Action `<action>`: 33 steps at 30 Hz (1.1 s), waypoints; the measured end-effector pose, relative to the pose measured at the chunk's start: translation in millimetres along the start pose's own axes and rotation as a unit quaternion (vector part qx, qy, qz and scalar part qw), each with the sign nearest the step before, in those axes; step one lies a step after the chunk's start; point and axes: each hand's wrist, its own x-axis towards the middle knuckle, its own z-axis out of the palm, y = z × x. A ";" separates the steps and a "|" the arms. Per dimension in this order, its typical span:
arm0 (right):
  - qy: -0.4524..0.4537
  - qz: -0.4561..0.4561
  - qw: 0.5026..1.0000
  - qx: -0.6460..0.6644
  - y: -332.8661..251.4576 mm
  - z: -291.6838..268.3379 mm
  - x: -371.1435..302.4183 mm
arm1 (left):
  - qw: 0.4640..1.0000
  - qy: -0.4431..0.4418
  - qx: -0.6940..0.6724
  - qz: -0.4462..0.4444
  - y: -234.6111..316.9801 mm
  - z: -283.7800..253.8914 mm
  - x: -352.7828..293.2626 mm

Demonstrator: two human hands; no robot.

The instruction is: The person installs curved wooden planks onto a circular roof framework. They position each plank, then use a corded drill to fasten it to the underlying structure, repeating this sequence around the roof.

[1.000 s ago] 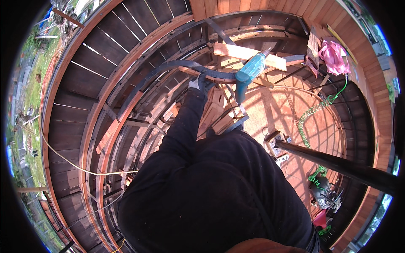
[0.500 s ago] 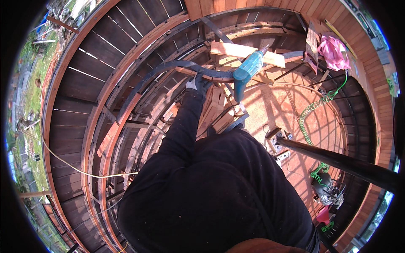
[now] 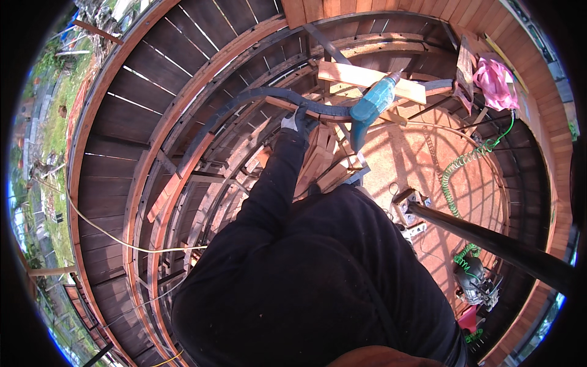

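I am gripping the dark curved rail (image 3: 257, 96) with my gloved left hand (image 3: 298, 120), fingers curled over it, while the teal drill (image 3: 370, 107) is hanging just right of that hand, its long body slanting up-right; my right hand is hidden.

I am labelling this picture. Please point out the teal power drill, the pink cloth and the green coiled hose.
teal power drill (image 3: 374, 103), head view, on its body.
pink cloth (image 3: 494, 82), head view, its middle.
green coiled hose (image 3: 460, 168), head view, mid coil.

bright sun | hard slatted shadows | sharp | fisheye-bent, black rim
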 end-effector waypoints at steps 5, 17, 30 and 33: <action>0.000 -0.009 1.000 0.004 -12.7 -6.0 7.7 | 1.000 0.007 0.012 0.002 2.5 3.2 -1.6; -0.009 -0.170 0.968 -0.183 11.3 -40.5 134.0 | 0.999 0.052 -0.015 -0.005 -0.2 6.9 -3.4; -0.013 -0.168 0.981 -0.097 -196.2 -205.2 64.1 | 0.995 0.078 -0.007 0.056 -25.1 -7.9 1.3; -0.011 -0.118 0.990 -0.079 -236.0 -216.8 52.0 | 0.984 0.092 0.082 0.132 -29.4 -4.4 -1.7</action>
